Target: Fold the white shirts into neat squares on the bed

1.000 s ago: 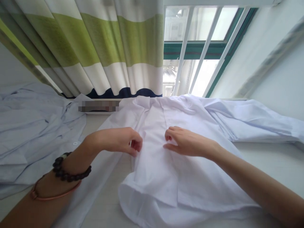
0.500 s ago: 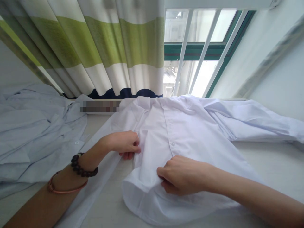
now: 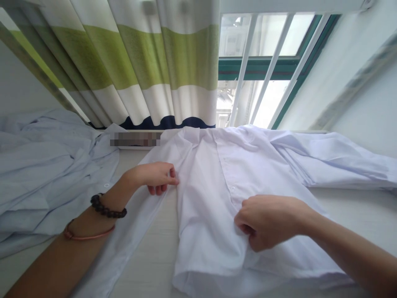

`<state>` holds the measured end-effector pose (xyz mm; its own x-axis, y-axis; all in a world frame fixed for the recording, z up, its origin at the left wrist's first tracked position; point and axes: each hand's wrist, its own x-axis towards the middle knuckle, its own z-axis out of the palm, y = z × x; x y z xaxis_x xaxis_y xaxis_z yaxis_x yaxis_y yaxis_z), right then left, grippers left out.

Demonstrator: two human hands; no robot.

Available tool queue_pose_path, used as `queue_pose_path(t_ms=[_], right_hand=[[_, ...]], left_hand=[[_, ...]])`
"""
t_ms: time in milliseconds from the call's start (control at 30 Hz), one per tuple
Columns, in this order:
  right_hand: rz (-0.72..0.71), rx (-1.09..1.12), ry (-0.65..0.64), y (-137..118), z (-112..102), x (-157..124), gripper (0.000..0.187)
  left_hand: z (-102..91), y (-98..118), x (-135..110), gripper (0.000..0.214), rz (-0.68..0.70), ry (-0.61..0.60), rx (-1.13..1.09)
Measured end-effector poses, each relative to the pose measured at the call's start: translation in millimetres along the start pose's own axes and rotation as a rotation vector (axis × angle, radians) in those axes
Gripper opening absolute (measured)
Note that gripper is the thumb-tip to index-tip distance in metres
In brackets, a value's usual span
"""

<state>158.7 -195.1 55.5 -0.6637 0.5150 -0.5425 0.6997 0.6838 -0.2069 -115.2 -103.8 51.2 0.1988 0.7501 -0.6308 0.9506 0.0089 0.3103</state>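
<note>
One white button-up shirt (image 3: 204, 186) lay spread front up on pale surface (image 3: 149, 240), sleeves out. Left hand (image 3: 156, 176): at shirt's side edge, thumb and forefinger close; could not tell whether cloth pinched. Right hand (image 3: 269, 221): fingers clamped on shirt front below button (image 3: 233, 188). Rumpled white garment (image 3: 40, 174) lay left.

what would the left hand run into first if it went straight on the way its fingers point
The white shirt: the left hand points at its near side edge, so that cloth comes first. Whether it would push into or skim over it, depth leaves unclear.
</note>
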Motion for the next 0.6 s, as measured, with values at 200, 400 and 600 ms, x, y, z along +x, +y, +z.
queue_pose_path(t_ms=[200, 400, 600], right_hand=[[0.023, 0.066, -0.009, 9.4, -8.4, -9.5, 0.014], [0.015, 0.142, -0.04, 4.1, -7.6, -4.0, 0.045], [-0.046, 0.104, -0.067, 1.6, 0.0, 13.5, 0.026]], left_hand=[[1.4, -1.7, 0.3, 0.046, -0.074, 0.1, 0.185], [14.2, 6.9, 14.4, 0.042, 0.084, -0.165, -0.098], [16.2, 9.2, 13.5, 0.026, 0.197, -0.165, -0.241]])
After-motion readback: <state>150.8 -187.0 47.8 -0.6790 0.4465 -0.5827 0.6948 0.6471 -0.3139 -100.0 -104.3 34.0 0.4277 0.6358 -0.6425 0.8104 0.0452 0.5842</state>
